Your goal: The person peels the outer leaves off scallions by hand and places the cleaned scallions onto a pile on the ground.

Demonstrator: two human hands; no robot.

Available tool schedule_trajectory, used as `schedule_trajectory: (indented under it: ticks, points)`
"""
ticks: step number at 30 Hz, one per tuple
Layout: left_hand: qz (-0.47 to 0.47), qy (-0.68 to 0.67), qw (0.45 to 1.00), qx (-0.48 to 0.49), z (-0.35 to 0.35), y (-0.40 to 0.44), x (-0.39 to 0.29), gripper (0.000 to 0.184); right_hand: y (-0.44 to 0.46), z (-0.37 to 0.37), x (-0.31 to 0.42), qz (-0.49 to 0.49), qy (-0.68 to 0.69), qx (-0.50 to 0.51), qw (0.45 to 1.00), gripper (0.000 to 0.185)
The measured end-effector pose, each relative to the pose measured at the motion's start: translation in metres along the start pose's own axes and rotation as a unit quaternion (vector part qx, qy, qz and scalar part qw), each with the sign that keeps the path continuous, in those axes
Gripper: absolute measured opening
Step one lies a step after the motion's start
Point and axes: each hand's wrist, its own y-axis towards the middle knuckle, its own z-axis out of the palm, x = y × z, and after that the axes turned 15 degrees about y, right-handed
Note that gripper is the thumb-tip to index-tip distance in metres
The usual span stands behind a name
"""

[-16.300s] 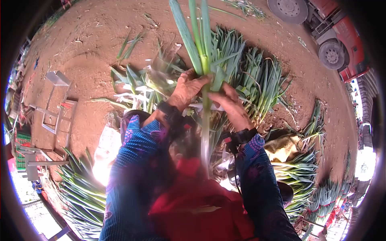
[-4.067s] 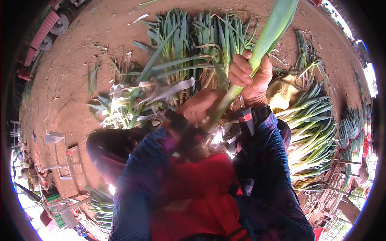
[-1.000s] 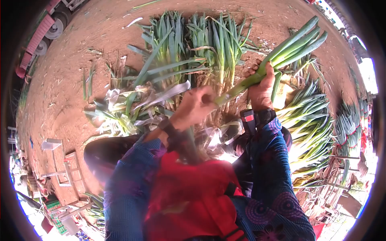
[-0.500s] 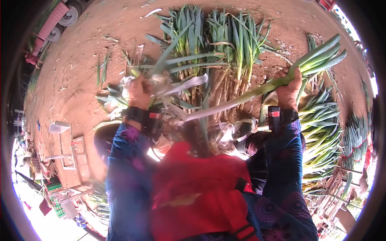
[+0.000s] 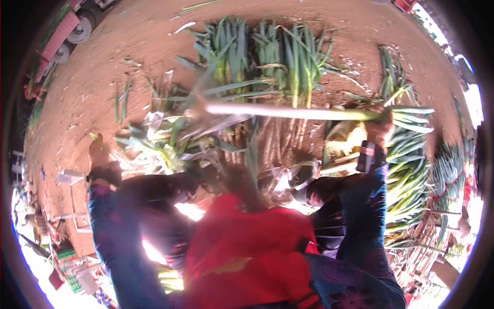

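Note:
My right hand (image 5: 380,126) is closed round a long green onion (image 5: 288,112) just below its leaves. Its pale stem lies nearly level across the view, the blurred root end pointing left and the green leaves right. Far out to the left is my left hand (image 5: 101,151), fingers closed, with a small yellow-green leaf tip (image 5: 94,136) poking out above them. Beyond the held stalk, bundles of green onions (image 5: 226,54) lie on the soil. A heap of stripped leaves (image 5: 167,147) is between my left hand and the bundles.
More green onions (image 5: 409,180) are piled at the right beside a yellowish sack (image 5: 347,138). Tied bundles (image 5: 448,175) lie farther right. A metal frame (image 5: 72,177) stands at the left, and a vehicle wheel (image 5: 81,31) shows at the upper left.
My left hand has moved away from the stalk, far to the left and lower. The held green onion has swung from slanting to nearly level, its root end rising, while my right hand has lowered.

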Motion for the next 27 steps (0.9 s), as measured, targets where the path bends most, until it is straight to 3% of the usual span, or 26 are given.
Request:
schedule_trajectory:
  ticks: [1, 2, 4, 7, 9, 10, 12, 13, 14, 18, 24, 27]
  points:
    - [-0.004, 0.115, 0.992, -0.044, 0.024, -0.027, -0.019, 0.050, -0.014, 0.018, -0.011, 0.035, 0.104, -0.007, 0.994, 0.034]
    - [0.089, 0.127, 0.987, -0.044, 0.048, -0.040, -0.026, 0.050, -0.007, 0.012, -0.020, 0.008, 0.074, -0.013, 0.997, 0.036]
    - [0.277, 0.145, 0.948, -0.055, 0.087, -0.055, -0.048, 0.050, -0.032, 0.041, -0.046, 0.053, 0.117, 0.006, 0.992, 0.035]
    - [0.475, 0.055, 0.878, 0.027, 0.172, -0.209, -0.110, 0.038, -0.042, 0.048, -0.076, 0.081, 0.177, 0.029, 0.981, 0.035]
    - [0.582, 0.099, 0.802, 0.086, 0.220, -0.293, -0.129, 0.032, -0.055, 0.059, -0.090, 0.108, 0.176, 0.073, 0.976, 0.036]
    - [0.651, 0.172, 0.733, 0.094, 0.236, -0.316, -0.132, 0.031, -0.065, 0.070, -0.093, 0.117, 0.181, 0.081, 0.973, 0.036]
    - [0.686, 0.149, 0.696, 0.152, 0.269, -0.354, -0.129, 0.029, -0.071, 0.077, -0.098, 0.131, 0.204, 0.083, 0.967, 0.036]
    - [0.623, 0.192, 0.723, 0.228, 0.281, -0.367, -0.123, 0.031, -0.074, 0.081, -0.100, 0.130, 0.195, 0.076, 0.969, 0.036]
    - [0.655, 0.195, 0.702, 0.202, 0.300, -0.371, -0.113, 0.023, -0.079, 0.089, -0.101, 0.129, 0.187, 0.069, 0.971, 0.036]
    - [0.525, 0.255, 0.756, 0.296, 0.320, -0.385, -0.106, 0.015, -0.086, 0.095, -0.100, 0.141, 0.167, 0.066, 0.974, 0.035]
    - [0.507, 0.231, 0.743, 0.370, 0.322, -0.371, -0.081, 0.013, -0.082, 0.090, -0.095, 0.135, 0.137, 0.064, 0.979, 0.034]
    - [0.224, 0.089, 0.868, 0.433, 0.300, -0.359, -0.092, 0.012, -0.084, 0.089, -0.093, 0.135, 0.132, 0.052, 0.981, 0.035]
